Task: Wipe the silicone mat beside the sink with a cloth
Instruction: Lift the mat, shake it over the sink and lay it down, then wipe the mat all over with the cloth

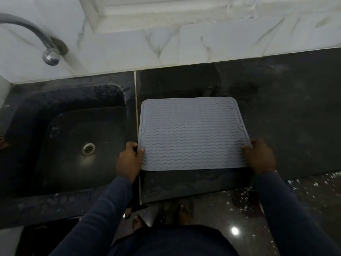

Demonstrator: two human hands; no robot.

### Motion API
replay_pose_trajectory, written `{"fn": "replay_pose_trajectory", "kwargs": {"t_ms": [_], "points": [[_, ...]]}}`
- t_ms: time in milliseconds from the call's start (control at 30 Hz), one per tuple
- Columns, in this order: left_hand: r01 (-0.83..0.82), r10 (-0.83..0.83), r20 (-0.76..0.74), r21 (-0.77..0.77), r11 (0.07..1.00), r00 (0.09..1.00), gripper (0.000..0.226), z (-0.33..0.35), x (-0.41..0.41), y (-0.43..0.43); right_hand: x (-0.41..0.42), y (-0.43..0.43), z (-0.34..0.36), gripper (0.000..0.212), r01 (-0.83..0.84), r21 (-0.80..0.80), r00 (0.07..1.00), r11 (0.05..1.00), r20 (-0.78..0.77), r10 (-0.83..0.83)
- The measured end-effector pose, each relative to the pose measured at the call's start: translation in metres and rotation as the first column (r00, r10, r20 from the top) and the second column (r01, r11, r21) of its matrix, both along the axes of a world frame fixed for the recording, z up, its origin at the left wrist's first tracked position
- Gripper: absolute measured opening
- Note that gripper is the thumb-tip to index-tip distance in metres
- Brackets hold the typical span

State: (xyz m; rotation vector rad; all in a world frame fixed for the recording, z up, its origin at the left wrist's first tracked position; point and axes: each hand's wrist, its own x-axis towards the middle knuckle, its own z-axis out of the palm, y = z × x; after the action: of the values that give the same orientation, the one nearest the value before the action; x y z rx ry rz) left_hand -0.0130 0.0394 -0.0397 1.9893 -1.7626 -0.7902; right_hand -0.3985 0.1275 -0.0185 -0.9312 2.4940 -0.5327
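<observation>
A grey silicone mat (pixel 191 133) with wavy ridges lies on the dark stone counter (pixel 287 115), just right of the sink (pixel 73 137). My left hand (pixel 130 160) grips the mat's near left edge, thumb on top and fingers curled round it. My right hand (pixel 259 156) holds the near right edge the same way, thumb on the ridges. No cloth is in view.
A chrome tap (pixel 42 43) juts from the white marble wall at the far left. The sink drain (pixel 88 148) sits left of my left hand. The counter's front edge runs just below the mat; the floor beyond it is littered with white specks.
</observation>
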Motion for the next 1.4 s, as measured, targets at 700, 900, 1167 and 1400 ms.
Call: {"fn": "replay_pose_trajectory", "kwargs": {"t_ms": [700, 900, 1167, 1400], "points": [[-0.212, 0.217, 0.09, -0.059, 0.975, 0.972, 0.019, 0.026, 0.224, -0.015, 0.394, -0.11, 0.004, 0.019, -0.65, -0.425, 0.677, 0.63, 0.053, 0.734], [-0.314, 0.351, 0.24, -0.179, 0.932, 0.905, 0.016, 0.048, 0.364, -0.03, 0.509, -0.134, 0.019, 0.012, -0.732, -0.466, 0.565, 0.497, -0.008, 0.825], [-0.219, 0.277, 0.519, -0.171, 0.961, 0.809, 0.069, 0.024, 0.46, -0.085, 0.598, -0.145, 0.017, 0.011, -0.751, -0.485, 0.492, 0.448, 0.04, 0.87], [-0.329, 0.392, 0.165, -0.312, 0.891, 0.905, 0.026, 0.032, 0.455, -0.108, 0.57, -0.14, 0.001, 0.009, -0.708, -0.375, 0.576, 0.598, 0.183, 0.797]]}}
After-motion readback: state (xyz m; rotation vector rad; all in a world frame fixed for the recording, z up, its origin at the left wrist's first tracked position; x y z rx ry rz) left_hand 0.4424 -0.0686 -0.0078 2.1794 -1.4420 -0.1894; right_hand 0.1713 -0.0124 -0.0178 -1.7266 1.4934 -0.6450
